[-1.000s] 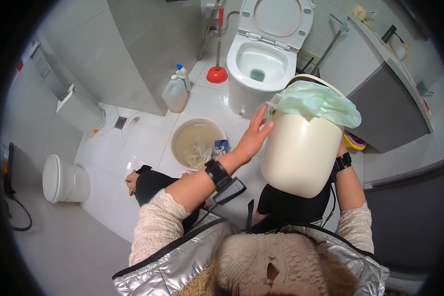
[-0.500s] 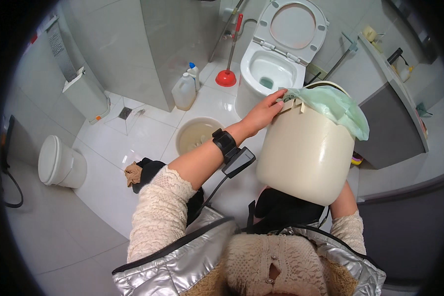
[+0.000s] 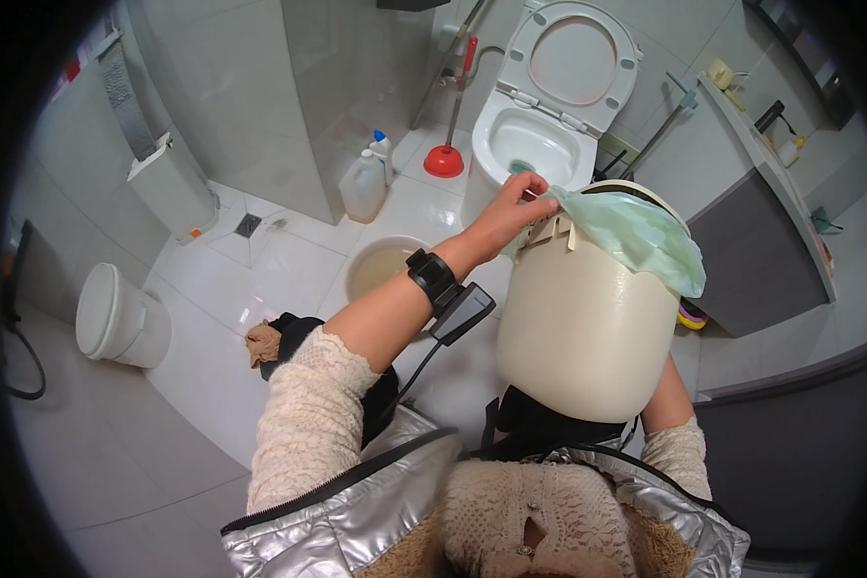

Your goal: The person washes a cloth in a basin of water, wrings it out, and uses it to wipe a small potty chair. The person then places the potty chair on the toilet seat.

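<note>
A cream plastic trash bin (image 3: pixel 588 328) leans between my arms, its mouth pointing away from me. A pale green trash bag (image 3: pixel 636 231) lines it and folds over the rim. At the rim's left side, my left hand (image 3: pixel 506 217) pinches the edge of the bag between thumb and fingers. The right forearm (image 3: pixel 669 400) goes behind the lower right side of the bin, which hides my right hand and its fingers. A black band with a small box (image 3: pixel 443 294) sits on my left wrist.
Ahead stands a toilet (image 3: pixel 530 140) with its lid raised, beside a red plunger (image 3: pixel 443 162). A basin of cloudy water (image 3: pixel 371 270) and plastic bottles (image 3: pixel 364 188) are on the tiled floor. A lidded white bucket (image 3: pixel 120 318) is at left, a grey cabinet (image 3: pixel 766 250) at right.
The bin has come slightly nearer to me and shifted a little left. My left hand has stayed at the rim, its fingers lifting slightly with the bag's edge.
</note>
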Demonstrator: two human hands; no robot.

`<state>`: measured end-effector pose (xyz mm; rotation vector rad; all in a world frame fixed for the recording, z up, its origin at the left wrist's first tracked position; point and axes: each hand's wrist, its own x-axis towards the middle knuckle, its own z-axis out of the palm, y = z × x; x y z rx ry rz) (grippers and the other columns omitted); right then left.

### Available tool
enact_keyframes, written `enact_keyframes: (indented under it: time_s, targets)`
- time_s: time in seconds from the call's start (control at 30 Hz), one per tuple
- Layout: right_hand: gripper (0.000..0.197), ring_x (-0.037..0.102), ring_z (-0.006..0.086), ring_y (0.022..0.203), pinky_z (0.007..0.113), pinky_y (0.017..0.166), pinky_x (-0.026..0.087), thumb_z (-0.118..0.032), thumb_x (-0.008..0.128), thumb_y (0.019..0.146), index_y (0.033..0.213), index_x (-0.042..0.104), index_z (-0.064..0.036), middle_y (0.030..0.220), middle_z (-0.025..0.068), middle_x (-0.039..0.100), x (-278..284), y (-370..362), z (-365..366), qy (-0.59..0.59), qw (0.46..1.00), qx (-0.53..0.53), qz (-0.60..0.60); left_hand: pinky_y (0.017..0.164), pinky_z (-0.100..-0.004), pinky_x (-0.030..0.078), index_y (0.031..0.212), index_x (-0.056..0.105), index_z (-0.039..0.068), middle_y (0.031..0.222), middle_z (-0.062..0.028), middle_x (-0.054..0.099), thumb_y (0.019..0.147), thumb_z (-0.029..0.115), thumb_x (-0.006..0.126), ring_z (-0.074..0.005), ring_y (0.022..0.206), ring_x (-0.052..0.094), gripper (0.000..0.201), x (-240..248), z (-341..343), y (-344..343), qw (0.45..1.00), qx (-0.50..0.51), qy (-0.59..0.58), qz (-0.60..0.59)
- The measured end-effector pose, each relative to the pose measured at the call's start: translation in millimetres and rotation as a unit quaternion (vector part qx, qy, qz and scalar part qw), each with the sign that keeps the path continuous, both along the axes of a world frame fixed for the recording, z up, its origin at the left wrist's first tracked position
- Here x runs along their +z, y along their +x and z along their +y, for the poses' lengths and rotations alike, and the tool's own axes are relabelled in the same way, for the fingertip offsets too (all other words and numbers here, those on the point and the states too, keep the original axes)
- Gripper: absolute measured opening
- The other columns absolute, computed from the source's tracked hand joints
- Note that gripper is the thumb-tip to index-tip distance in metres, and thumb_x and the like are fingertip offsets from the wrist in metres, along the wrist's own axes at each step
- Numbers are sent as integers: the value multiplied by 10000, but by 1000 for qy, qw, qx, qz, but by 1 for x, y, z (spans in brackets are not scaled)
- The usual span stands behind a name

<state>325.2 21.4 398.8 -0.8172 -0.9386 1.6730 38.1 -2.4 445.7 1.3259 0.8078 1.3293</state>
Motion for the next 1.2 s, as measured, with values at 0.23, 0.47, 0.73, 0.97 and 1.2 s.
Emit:
enact_keyframes:
  time_s: [0.23,0.47,0.73,0.97,1.2]
  targets:
    - [509,582,239,994,359,906,455,-478,449,888,1114,557,-34,1131,136,577,3,-2,4,28,999,22,13,839,-292,385,1019,487,40,1046,-92,463,867,367,567,-159,971,445,369,-4,-21,-17,982,148,-81,81]
    - [461,580,248,992,371,940,428,-434,440,896,1059,587,-29,1130,145,575,29,-32,-3,311,941,73,-112,599,-278,453,1041,502,71,965,-57,561,888,563,439,-137,792,528,519,8,-70,-36,944,-102,-306,-68]
    - [292,598,225,996,421,1059,225,-258,422,904,865,649,-78,967,70,666,71,-56,-26,536,783,61,-309,824,-361,519,1307,400,20,1239,-114,517,884,451,532,-198,1079,556,618,21,-83,-48,931,-180,-311,-71]
    - [234,563,234,1065,449,1037,235,-230,475,874,899,666,-97,971,39,668,94,-60,-35,613,693,74,-372,898,-399,487,1274,415,-20,1205,-156,542,866,235,600,-240,1067,569,515,6,-84,-46,869,-206,-391,-223]
    - [277,474,277,1153,417,1010,297,-283,495,885,1000,649,-83,1093,70,627,92,-68,-42,611,705,60,-355,947,-407,462,1312,306,-28,1250,-182,483,853,110,607,-264,1118,527,566,1,-87,-48,894,-153,-343,-246]
